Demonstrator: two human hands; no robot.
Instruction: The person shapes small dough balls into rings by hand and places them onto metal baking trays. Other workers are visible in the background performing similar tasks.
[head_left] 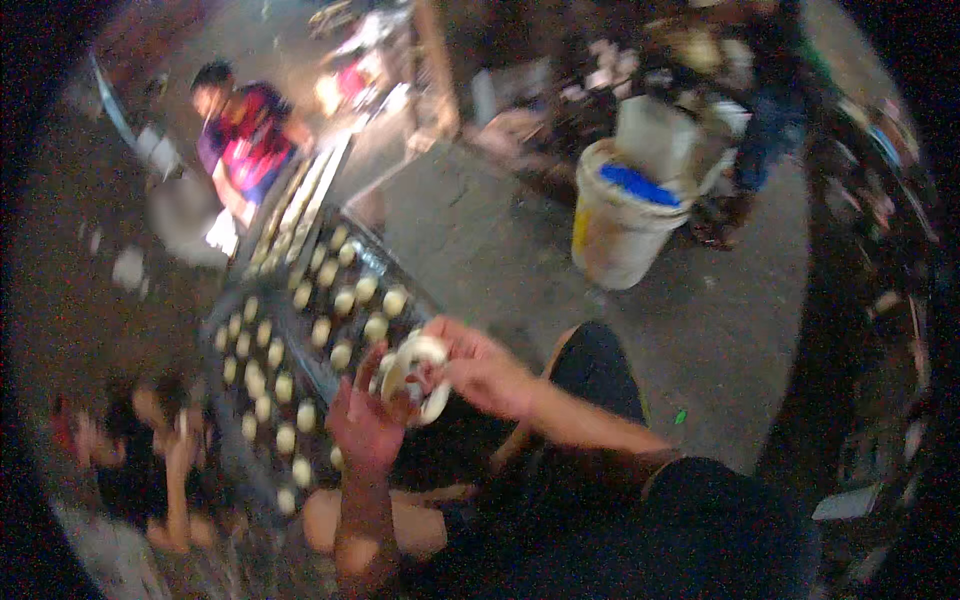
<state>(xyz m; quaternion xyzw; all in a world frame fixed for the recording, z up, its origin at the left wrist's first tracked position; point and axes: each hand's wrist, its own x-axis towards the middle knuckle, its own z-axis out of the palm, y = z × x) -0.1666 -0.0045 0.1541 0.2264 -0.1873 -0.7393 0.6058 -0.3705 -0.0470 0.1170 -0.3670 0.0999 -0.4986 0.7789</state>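
A pale piece of dough (428, 350), bent into a ring-like shape, is held up in front of my lap. My right hand (487, 372) grips its upper right edge with the fingers closed. From the lower left, my left hand (368, 425) holds its other side, fingers curled at the rim. Something reddish brown shows inside the ring; blur hides whether it is filling or fingers. Just beyond and left of my hands are dark trays (330, 380) bearing several rows of pale round dough balls (285, 388).
A white bucket (620, 235) with blue inside its top stands on the grey floor (500, 230) at the right. A person in a red and blue shirt (255, 145) is beyond the trays. Another person (175, 450) sits at left. Blurred clutter lines the back and right.
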